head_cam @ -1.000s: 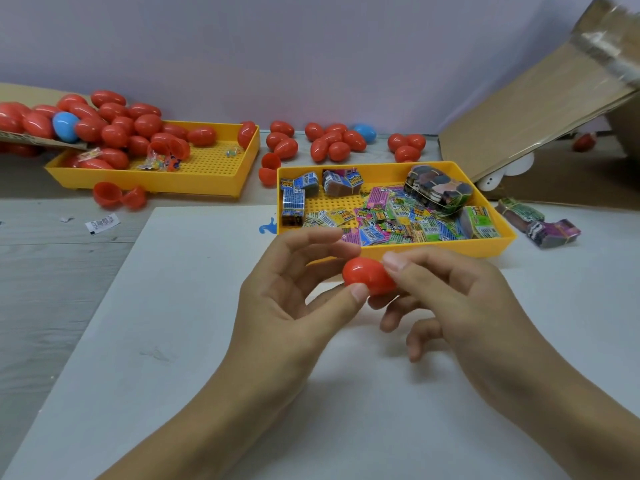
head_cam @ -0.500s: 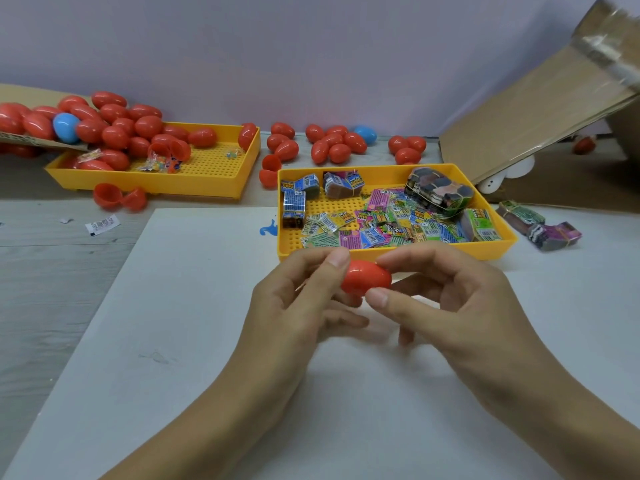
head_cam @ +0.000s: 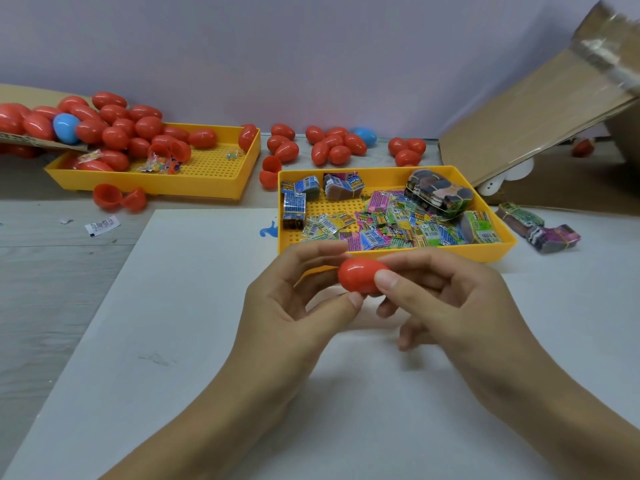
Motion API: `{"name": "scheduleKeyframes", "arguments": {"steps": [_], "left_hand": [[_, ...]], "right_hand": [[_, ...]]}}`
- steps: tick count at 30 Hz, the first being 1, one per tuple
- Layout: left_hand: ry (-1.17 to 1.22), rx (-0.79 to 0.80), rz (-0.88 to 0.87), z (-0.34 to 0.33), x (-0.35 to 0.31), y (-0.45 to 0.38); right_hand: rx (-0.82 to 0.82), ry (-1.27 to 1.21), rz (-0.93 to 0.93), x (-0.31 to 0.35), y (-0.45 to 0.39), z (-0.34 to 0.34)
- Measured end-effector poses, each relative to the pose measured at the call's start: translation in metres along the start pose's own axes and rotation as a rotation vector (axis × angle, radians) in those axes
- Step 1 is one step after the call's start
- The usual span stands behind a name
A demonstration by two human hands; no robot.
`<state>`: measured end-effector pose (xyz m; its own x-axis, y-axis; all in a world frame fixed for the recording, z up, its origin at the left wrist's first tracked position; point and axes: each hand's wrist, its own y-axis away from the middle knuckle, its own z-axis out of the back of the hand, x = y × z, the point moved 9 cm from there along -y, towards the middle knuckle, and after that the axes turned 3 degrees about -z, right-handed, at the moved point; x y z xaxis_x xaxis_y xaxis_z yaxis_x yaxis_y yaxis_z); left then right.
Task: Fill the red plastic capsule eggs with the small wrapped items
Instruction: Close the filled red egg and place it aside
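Both hands [head_cam: 363,306] pinch a closed red egg [head_cam: 360,275] above the white sheet [head_cam: 173,341].

1. This looks like a small hand-packing workplace, a makeshift assembly station rather than a home room.
2. The pale grey wood-grain surface [head_cam: 52,271] carries a plain white board [head_cam: 194,341] laid down as a work mat.
3. At 10 o'clock a yellow perforated plastic tray [head_cam: 214,174] holds a heap of closed red plastic capsule eggs [head_cam: 114,133], goods in bulk.
4. At 1 o'clock a second yellow perforated tray [head_cam: 498,244] is stocked with many small colourful wrapped packets [head_cam: 381,226], some banded in bundles.
5. At 2 o'clock leans a brown cardboard carton flap [head_cam: 540,109] with shiny tape, like shipping stock.
6. A bare lilac wall [head_cam: 311,46] closes the back at 12 o'clock.
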<state>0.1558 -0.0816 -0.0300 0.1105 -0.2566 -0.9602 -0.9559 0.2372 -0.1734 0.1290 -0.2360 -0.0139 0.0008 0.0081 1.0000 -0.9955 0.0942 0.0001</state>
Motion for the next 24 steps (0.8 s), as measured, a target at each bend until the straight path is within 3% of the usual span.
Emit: {"name": "scheduleKeyframes", "arguments": {"steps": [5,8,12,17,20,24], "left_hand": [[0.034,-0.043,0.067,0.003,0.006,0.000],[0.048,-0.078,0.025,0.004,0.003,0.001],[0.034,-0.153,-0.062,0.009,-0.005,0.004],[-0.028,-0.252,-0.153,0.016,-0.014,0.006],[-0.036,-0.256,-0.152,0.016,-0.014,0.006],[-0.029,-0.267,-0.145,0.016,-0.014,0.006]], "right_hand": [[0.049,0.053,0.072,-0.003,-0.002,-0.002],[-0.016,0.161,0.151,0.001,-0.003,0.002],[-0.143,0.767,0.394,0.026,-0.006,0.001],[-0.018,1.152,0.285,0.010,-0.020,-0.012],[0.009,1.213,0.259,0.004,-0.024,-0.012],[-0.086,1.101,0.340,0.014,-0.026,-0.004]]}}
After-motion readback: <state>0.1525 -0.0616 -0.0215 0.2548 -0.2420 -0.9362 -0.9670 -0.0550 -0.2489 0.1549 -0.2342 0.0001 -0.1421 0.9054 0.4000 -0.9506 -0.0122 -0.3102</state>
